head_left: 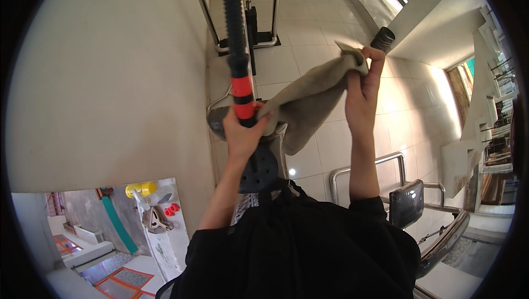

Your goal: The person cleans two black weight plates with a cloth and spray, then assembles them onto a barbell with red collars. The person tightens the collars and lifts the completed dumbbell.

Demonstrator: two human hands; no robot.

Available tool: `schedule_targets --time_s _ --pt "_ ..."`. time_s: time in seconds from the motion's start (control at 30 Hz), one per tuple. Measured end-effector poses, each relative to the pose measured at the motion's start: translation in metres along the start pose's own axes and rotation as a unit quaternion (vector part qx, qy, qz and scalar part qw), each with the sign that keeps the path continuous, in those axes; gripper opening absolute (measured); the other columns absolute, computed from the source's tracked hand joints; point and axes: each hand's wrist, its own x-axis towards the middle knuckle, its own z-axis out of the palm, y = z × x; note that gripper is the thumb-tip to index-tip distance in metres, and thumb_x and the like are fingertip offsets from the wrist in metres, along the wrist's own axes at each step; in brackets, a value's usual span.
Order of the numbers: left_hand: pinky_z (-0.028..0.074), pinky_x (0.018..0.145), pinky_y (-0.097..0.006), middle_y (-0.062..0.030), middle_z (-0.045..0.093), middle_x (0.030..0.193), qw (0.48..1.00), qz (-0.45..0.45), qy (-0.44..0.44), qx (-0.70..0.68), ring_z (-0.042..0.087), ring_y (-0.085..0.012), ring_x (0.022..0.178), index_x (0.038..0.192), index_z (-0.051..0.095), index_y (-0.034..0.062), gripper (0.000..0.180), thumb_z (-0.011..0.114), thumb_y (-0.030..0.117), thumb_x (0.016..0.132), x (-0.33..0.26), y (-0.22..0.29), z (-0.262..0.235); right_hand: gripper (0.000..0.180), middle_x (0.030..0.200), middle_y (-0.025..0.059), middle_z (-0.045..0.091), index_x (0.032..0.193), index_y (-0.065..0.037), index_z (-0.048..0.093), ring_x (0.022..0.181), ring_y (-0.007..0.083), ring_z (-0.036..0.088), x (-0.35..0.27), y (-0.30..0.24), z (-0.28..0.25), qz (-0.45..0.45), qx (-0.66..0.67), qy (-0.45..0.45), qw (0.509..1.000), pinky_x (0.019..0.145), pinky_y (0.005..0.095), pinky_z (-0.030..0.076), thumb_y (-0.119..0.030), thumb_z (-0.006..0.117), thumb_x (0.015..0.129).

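Note:
My left hand [245, 138] is closed round the lower handle of a spring exercise bar [242, 91], black and coiled with red bands, held upright. A grey-green cloth [311, 98] stretches from beside my left thumb up to my right hand [363, 90]. My right hand pinches the cloth's upper end between thumb and bent fingers, and its lower part hangs in folds. Whether my left fingers also grip the cloth's near edge is hidden. Under my left hand lies a black round disc [262, 167] with holes.
A metal frame [275, 7] stands ahead. A dark padded roller [216, 123] is left of my hand. Chrome rails with a black pad [406, 202] are at right. A dark cylinder [383, 39] rests by the far ledge. The wall [110, 90] and a mirror [127, 227] fill the left.

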Motion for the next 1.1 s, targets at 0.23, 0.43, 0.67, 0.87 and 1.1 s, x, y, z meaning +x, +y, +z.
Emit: schedule_targets --time_s 0.23,0.43,0.67,0.87,1.1 --pt "0.047 0.068 -0.024 -0.0054 0.061 0.081 0.999 -0.010 0.035 0.022 0.058 -0.0103 0.076 0.091 0.052 0.0006 0.031 0.072 0.000 0.068 0.012 0.031 -0.084 0.025 0.085 0.0023 0.032 0.092 -0.007 0.035 0.078 0.0112 0.034 -0.032 0.039 -0.040 0.005 -0.125 -0.100 0.987 0.072 0.0219 0.032 0.010 0.045 0.078" --pt "0.045 0.065 -0.024 -0.0050 0.060 0.077 0.987 0.022 0.083 0.138 0.055 -0.0102 0.071 0.087 0.055 0.0004 0.031 0.076 0.009 0.067 0.039 0.053 -0.113 0.021 0.085 0.0025 0.038 0.095 -0.006 0.039 0.080 0.0087 0.042 -0.005 0.033 -0.008 0.001 -0.109 -0.089 0.990 0.069 0.0207 0.038 0.000 0.054 0.082" --pt "0.042 0.054 -0.023 -0.0002 0.053 0.063 0.971 0.034 0.046 0.230 0.049 -0.0078 0.058 0.079 0.058 0.0011 0.039 0.080 0.030 0.063 0.148 -0.019 -0.109 0.031 0.096 0.0178 0.053 0.103 -0.003 0.045 0.092 0.0320 0.050 0.084 0.171 0.051 -0.046 -0.269 -0.054 0.960 0.079 0.0377 0.041 -0.016 0.061 0.080" --pt "0.038 0.051 -0.022 -0.0017 0.061 0.075 0.976 -0.154 0.064 0.138 0.059 -0.0114 0.066 0.081 0.056 0.0056 0.038 0.078 0.032 0.066 0.180 -0.100 -0.100 0.047 0.106 0.0263 0.053 0.113 -0.003 0.047 0.104 0.0385 0.048 0.069 0.294 0.044 0.108 -0.379 -0.099 0.914 0.087 0.0413 0.040 -0.030 0.064 0.077" --pt "0.036 0.046 -0.021 -0.0042 0.065 0.087 0.974 -0.188 0.109 0.069 0.059 -0.0103 0.064 0.092 0.053 0.0061 0.032 0.068 0.031 0.077 0.109 -0.100 -0.147 0.049 0.103 0.0214 0.057 0.114 -0.003 0.050 0.102 0.0332 0.052 -0.024 0.270 -0.008 0.338 -0.256 -0.279 0.862 0.087 0.0404 0.041 -0.035 0.062 0.079"
